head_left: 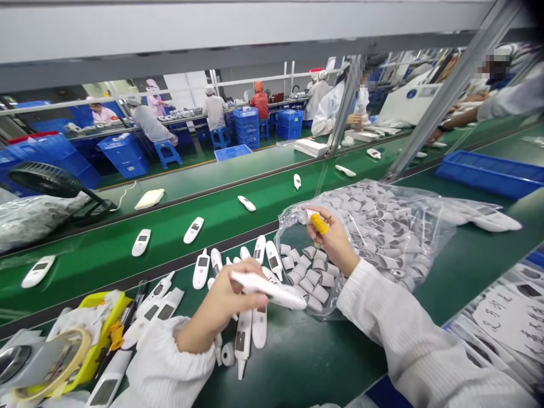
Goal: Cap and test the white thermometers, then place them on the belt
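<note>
My left hand grips a white handheld thermometer, held edge-on above the bench, fingers closed round one end. My right hand, with a yellow finger cot on one finger, is raised over the mouth of a clear plastic bag. A small white piece, looking like a cap, is pinched in its fingertips and partly hidden. Loose light-grey curved caps fill the bag. Several more thermometers lie beside and beneath my left hand, and a grey-white cap is near its wrist.
Beyond the bench edge a green conveyor belt carries spaced thermometers. A yellow tray with tape stands left, a blue tray at right. A metal post rises at the far side. Several co-workers sit across the belt.
</note>
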Demonstrator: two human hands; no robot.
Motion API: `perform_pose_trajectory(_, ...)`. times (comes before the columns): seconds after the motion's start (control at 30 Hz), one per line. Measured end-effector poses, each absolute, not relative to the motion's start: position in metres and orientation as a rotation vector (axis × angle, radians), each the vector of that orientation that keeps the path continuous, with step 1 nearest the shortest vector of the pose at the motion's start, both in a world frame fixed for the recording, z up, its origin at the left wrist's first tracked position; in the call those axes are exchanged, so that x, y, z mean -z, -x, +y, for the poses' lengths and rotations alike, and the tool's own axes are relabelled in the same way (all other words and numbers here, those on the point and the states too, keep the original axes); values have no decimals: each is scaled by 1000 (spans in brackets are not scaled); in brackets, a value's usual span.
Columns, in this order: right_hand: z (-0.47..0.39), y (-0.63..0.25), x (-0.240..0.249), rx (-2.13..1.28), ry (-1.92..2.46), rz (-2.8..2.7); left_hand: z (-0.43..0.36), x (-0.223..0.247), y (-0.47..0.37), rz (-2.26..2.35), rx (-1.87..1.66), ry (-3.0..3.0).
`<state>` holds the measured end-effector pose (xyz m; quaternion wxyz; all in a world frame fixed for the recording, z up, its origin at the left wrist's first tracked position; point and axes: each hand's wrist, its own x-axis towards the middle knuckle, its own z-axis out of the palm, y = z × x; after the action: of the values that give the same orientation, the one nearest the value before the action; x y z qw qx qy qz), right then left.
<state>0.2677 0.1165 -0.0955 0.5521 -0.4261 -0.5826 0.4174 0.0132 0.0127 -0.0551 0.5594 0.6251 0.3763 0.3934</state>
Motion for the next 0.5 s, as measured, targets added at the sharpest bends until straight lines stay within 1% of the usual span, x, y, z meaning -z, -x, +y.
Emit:
perform_pose_trajectory(0.1,107,-239,58,-1091,855,-1322,15,36,-5,776,-1168,-1233)
perform_pose_trajectory(0.2,95,-208,24,-1289,641,-1207,13,20,-7,641,-1358,-964)
perform_pose_trajectory(0.33,76,-177,0,-1454,446,-1100,5,7,-11,603,-1492,-965)
perform_pose_trajectory(0.4,69,-167,-4,-1485,411,-1090,-1,5,-7,617,-1430,-1032)
perform_pose_trajectory(0.5,64,-161,-4,-1502,406,-1120,-11,2,0,704,-1233,-1186)
